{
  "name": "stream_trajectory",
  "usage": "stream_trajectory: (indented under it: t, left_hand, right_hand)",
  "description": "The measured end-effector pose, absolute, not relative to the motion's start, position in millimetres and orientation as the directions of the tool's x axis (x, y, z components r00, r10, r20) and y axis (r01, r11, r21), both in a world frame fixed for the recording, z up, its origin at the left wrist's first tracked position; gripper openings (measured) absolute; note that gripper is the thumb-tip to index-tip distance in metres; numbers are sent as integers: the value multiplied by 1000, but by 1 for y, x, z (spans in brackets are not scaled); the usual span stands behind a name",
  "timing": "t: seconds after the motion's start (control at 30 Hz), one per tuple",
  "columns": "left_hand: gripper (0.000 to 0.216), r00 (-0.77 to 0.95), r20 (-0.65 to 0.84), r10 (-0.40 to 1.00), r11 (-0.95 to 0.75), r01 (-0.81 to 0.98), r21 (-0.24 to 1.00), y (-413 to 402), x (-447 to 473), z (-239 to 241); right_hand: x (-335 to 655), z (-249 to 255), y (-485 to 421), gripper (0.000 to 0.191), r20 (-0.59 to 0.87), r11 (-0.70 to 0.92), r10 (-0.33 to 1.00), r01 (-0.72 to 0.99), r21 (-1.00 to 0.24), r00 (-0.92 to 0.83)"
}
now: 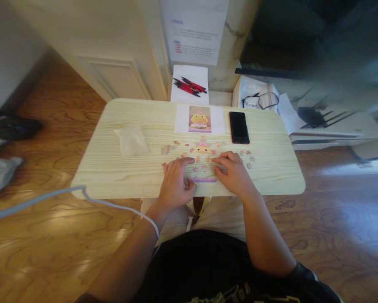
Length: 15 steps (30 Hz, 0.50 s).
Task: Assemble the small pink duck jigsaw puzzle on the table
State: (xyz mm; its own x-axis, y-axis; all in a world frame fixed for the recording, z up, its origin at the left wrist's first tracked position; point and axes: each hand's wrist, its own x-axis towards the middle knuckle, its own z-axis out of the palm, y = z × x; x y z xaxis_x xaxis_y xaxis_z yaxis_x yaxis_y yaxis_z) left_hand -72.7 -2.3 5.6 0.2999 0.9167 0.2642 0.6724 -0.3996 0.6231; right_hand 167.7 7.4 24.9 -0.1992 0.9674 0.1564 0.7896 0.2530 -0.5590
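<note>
On the table lies a partly joined jigsaw puzzle [202,149], a yellow head with a pink top. Below it runs a purple joined strip [203,180], with several loose jigsaw pieces [195,169] in between. My left hand [177,179] rests at the left of these pieces, thumb and fingers apart, its fingertips beside an orange piece. From the right, my right hand [233,171] reaches in with its index finger on or beside another orange piece [208,160]; its other fingers are curled. More loose pieces [167,149] are scattered to the left and right.
A reference picture [199,119] on white paper lies at the table's far edge, beside a black phone [239,127]. A clear plastic bag [132,141] is at the left. Red pens [190,86] lie on paper beyond the table. A pale cable [113,205] crosses my left wrist.
</note>
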Motion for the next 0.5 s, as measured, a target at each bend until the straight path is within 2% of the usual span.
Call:
stream_trajectory:
  t: [0.17, 0.5]
  left_hand:
    - [69, 351, 288, 891, -450, 596, 665, 1, -78, 6]
    - [67, 380, 304, 874, -483, 602, 636, 2, -74, 5]
  right_hand:
    - [167, 24, 2, 35, 155, 255, 967, 787, -562, -203]
    - [173, 20, -5, 39, 167, 263, 965, 786, -560, -204]
